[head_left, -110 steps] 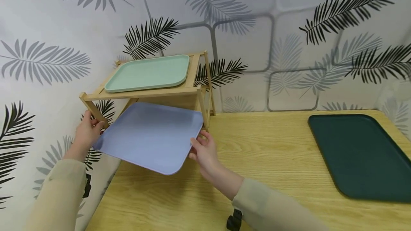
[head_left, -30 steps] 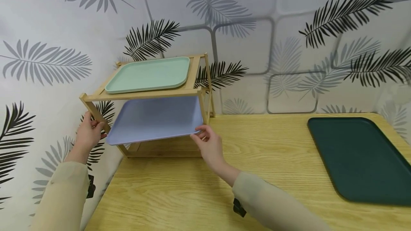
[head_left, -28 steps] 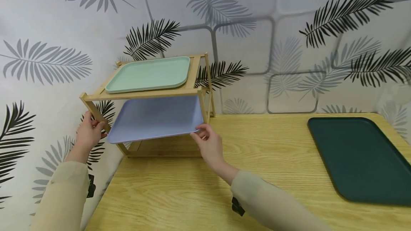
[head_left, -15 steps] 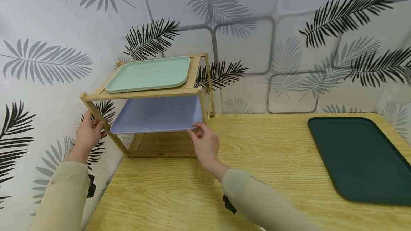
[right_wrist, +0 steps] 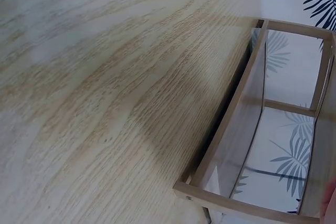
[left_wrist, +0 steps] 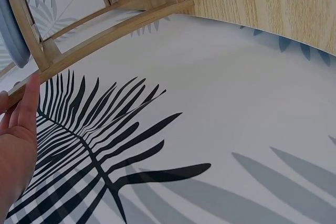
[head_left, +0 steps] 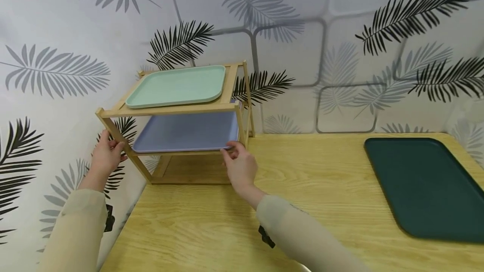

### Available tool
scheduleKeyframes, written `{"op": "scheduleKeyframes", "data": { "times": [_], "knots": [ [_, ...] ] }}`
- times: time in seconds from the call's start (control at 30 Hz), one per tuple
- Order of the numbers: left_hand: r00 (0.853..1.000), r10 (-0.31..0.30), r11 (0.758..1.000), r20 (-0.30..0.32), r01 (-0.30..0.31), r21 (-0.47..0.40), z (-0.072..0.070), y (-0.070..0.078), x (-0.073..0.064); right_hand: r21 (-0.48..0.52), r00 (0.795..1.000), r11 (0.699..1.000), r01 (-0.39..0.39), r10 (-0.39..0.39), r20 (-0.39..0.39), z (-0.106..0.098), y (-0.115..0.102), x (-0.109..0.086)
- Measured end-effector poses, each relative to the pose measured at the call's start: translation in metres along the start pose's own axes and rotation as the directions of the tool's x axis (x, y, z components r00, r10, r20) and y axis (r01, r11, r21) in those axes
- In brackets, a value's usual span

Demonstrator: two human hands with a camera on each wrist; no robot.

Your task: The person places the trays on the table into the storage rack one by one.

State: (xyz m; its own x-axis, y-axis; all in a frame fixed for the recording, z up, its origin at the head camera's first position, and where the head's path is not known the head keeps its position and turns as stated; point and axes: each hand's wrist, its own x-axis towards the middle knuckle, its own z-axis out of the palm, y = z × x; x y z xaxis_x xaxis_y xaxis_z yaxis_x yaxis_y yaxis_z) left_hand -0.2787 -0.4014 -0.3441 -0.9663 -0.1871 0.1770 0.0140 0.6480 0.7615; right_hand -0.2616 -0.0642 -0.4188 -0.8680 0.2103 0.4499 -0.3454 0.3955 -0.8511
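A lavender tray point(head_left: 185, 133) lies on the middle level of a wooden rack point(head_left: 170, 109), its front edge close over the shelf's front rail. My right hand point(head_left: 242, 169) pinches that tray at its front right corner, thumb in front and fingers at the rim. In the right wrist view only a sliver of fingers point(right_wrist: 329, 205) shows at the edge. My left hand point(head_left: 106, 156) holds the rack's left front post, fingers around the wood; the left wrist view shows the same hand point(left_wrist: 18, 145) on the post. A mint green tray point(head_left: 177, 86) rests on the top shelf.
A dark green tray point(head_left: 423, 188) lies on the right of the wooden table point(head_left: 196, 221). The rack stands at the table's left, near the leaf-patterned wall point(head_left: 283, 53). Its bottom shelf point(head_left: 196, 169) shows under the lavender tray.
The lavender tray, earlier tilted and jutting out in front, has slid back and down into the rack. My right hand moved from its side to its front corner; the left stayed on the post.
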Motion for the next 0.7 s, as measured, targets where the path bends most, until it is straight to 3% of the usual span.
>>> {"op": "scheduleKeyframes", "data": {
  "times": [0.13, 0.23, 0.37, 0.43, 0.5, 0.57, 0.7],
  "knots": [
    [1.0, -0.006, 1.0, -0.001, 0.005, -0.01, 0.001, 0.0, 0.002, 0.14, 0.997, 0.99, 0.021, -0.03, 0.066, -0.007, 0.0, 0.0],
    [1.0, -0.007, 1.0, 0.001, 0.007, -0.012, 0.002, -0.001, 0.002, 0.296, 0.981, 0.955, -0.036, -0.023, 0.194, -0.022, -0.003, -0.004],
    [1.0, 0.005, 1.0, 0.01, -0.005, -0.008, 0.003, -0.001, 0.003, 0.433, 0.92, 0.879, -0.2, 0.016, 0.393, -0.059, -0.006, -0.012],
    [1.0, 0.011, 1.0, 0.019, -0.011, -0.009, 0.003, -0.001, 0.003, 0.446, 0.888, 0.86, -0.249, 0.019, 0.46, -0.081, -0.003, -0.014],
    [1.0, 0.017, 1.0, 0.026, -0.017, -0.009, 0.002, -0.001, 0.003, 0.431, 0.865, 0.861, -0.268, 0.018, 0.502, -0.104, 0.004, -0.015],
    [0.999, 0.019, 1.0, 0.033, -0.019, -0.007, 0.002, -0.001, 0.003, 0.395, 0.851, 0.881, -0.261, 0.017, 0.525, -0.129, 0.015, -0.014],
    [0.999, 0.014, 1.0, 0.029, -0.014, -0.001, 0.004, -0.002, 0.001, 0.318, 0.845, 0.927, -0.2, 0.0, 0.534, -0.184, 0.046, -0.011]
  ]
}}
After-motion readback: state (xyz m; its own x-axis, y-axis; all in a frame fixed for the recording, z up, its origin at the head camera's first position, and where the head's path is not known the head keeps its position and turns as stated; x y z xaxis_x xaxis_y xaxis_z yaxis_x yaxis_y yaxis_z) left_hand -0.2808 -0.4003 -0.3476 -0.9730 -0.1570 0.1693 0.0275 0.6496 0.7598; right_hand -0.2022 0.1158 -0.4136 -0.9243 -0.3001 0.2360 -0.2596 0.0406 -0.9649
